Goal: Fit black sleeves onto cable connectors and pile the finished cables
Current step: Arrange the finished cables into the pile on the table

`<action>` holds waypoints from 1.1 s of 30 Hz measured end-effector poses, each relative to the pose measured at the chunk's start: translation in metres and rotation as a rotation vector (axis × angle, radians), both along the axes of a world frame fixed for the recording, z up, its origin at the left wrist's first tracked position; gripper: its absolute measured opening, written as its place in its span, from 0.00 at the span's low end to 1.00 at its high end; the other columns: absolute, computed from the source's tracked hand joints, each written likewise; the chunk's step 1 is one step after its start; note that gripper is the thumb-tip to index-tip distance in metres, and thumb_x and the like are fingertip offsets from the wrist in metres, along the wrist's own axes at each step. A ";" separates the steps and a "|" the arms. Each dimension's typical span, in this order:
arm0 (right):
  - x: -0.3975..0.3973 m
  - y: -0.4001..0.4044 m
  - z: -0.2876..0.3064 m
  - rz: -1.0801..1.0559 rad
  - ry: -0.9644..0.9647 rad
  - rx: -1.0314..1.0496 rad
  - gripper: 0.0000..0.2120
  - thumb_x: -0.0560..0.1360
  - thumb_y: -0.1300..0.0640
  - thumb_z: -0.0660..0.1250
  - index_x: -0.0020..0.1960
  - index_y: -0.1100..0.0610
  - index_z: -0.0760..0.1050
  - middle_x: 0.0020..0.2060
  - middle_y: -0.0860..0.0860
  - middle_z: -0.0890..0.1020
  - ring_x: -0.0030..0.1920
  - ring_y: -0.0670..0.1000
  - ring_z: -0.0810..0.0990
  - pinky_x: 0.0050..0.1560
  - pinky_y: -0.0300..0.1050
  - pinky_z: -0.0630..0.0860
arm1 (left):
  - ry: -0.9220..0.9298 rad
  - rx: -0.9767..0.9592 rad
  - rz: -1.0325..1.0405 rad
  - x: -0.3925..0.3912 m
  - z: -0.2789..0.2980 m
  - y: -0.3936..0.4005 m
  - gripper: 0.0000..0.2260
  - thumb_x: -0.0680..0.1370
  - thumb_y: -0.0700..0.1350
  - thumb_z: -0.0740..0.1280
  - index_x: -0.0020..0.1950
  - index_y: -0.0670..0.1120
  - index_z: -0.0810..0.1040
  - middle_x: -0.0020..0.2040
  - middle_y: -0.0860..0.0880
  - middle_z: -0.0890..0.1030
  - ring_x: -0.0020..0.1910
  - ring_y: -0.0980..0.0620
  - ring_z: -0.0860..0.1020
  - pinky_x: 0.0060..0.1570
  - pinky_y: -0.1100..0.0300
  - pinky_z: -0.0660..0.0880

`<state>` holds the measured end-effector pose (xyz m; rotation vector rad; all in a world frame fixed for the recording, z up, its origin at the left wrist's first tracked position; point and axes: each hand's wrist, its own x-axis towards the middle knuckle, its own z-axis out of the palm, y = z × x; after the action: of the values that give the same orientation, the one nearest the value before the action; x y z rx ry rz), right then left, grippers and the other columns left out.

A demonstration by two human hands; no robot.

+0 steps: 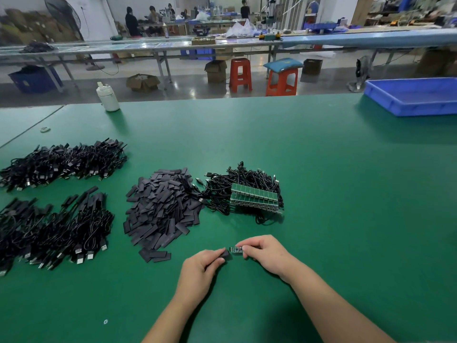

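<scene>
My left hand pinches a black sleeve just above the green table. My right hand pinches a small circuit-board connector, its bare end pointing at the sleeve's opening; the two almost touch. Beyond the hands lies a heap of loose black sleeves. To its right sits a bundle of unsleeved cables with green boards on top. Two piles of sleeved black cables lie at the left, one near and one farther back.
A blue plastic tray stands at the table's far right corner. A white bottle stands at the far edge, left of centre. Beyond the table are red stools, cardboard boxes, long benches and several people working.
</scene>
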<state>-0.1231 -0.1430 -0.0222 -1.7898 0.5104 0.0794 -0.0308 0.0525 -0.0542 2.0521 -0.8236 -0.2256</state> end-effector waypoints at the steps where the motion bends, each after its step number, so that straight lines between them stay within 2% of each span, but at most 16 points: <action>1: 0.000 0.000 0.000 -0.001 -0.001 0.001 0.10 0.81 0.57 0.65 0.53 0.48 0.84 0.36 0.43 0.83 0.36 0.47 0.70 0.37 0.34 0.69 | -0.020 0.003 -0.008 -0.001 0.000 -0.001 0.10 0.77 0.41 0.72 0.57 0.51 0.85 0.47 0.63 0.83 0.48 0.66 0.79 0.51 0.73 0.72; 3: 0.000 -0.001 0.000 0.006 0.003 -0.002 0.10 0.81 0.57 0.65 0.53 0.47 0.84 0.36 0.43 0.83 0.36 0.46 0.71 0.39 0.34 0.70 | -0.031 0.000 -0.009 -0.002 0.000 -0.001 0.11 0.77 0.41 0.72 0.57 0.51 0.85 0.47 0.63 0.83 0.49 0.66 0.79 0.51 0.72 0.72; 9: 0.001 -0.001 -0.004 0.022 0.017 -0.029 0.10 0.81 0.56 0.65 0.52 0.45 0.84 0.38 0.44 0.84 0.41 0.48 0.74 0.46 0.41 0.72 | -0.016 -0.014 0.006 -0.002 0.001 -0.001 0.11 0.77 0.42 0.72 0.58 0.51 0.84 0.46 0.62 0.83 0.48 0.65 0.79 0.49 0.74 0.71; 15: 0.002 -0.001 -0.010 0.030 0.010 -0.068 0.11 0.80 0.55 0.66 0.48 0.41 0.83 0.39 0.43 0.85 0.40 0.48 0.73 0.45 0.44 0.72 | -0.031 -0.014 0.020 -0.002 0.002 -0.002 0.10 0.76 0.42 0.72 0.56 0.51 0.85 0.43 0.62 0.83 0.46 0.65 0.79 0.46 0.75 0.70; 19: 0.002 -0.002 -0.011 0.027 0.002 -0.082 0.13 0.79 0.54 0.66 0.45 0.38 0.84 0.39 0.43 0.85 0.40 0.48 0.74 0.44 0.45 0.72 | -0.049 0.012 -0.001 -0.002 0.001 -0.003 0.10 0.77 0.44 0.71 0.58 0.50 0.84 0.43 0.60 0.82 0.45 0.63 0.79 0.46 0.72 0.71; 27: 0.000 -0.001 -0.010 0.063 0.011 -0.119 0.12 0.80 0.54 0.65 0.46 0.39 0.84 0.37 0.41 0.84 0.33 0.48 0.70 0.36 0.42 0.68 | -0.064 0.021 -0.019 -0.004 0.003 -0.002 0.10 0.77 0.44 0.71 0.58 0.50 0.84 0.44 0.59 0.82 0.46 0.63 0.79 0.48 0.73 0.70; 31: 0.000 -0.001 -0.009 0.062 0.013 -0.114 0.12 0.80 0.55 0.65 0.48 0.40 0.84 0.37 0.42 0.84 0.35 0.48 0.71 0.38 0.43 0.68 | -0.097 0.052 -0.064 -0.003 0.005 -0.003 0.10 0.78 0.43 0.70 0.58 0.50 0.84 0.45 0.58 0.82 0.44 0.62 0.78 0.48 0.72 0.71; 33: -0.001 0.000 -0.008 0.060 0.017 -0.118 0.12 0.80 0.55 0.65 0.48 0.41 0.84 0.38 0.42 0.84 0.36 0.48 0.72 0.39 0.44 0.69 | -0.132 0.080 -0.110 -0.001 0.007 -0.002 0.10 0.79 0.44 0.69 0.59 0.50 0.84 0.45 0.56 0.81 0.44 0.58 0.78 0.48 0.69 0.72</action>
<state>-0.1240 -0.1434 -0.0305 -1.9215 0.4822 0.1077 -0.0322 0.0503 -0.0471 2.1158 -1.0252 -0.1883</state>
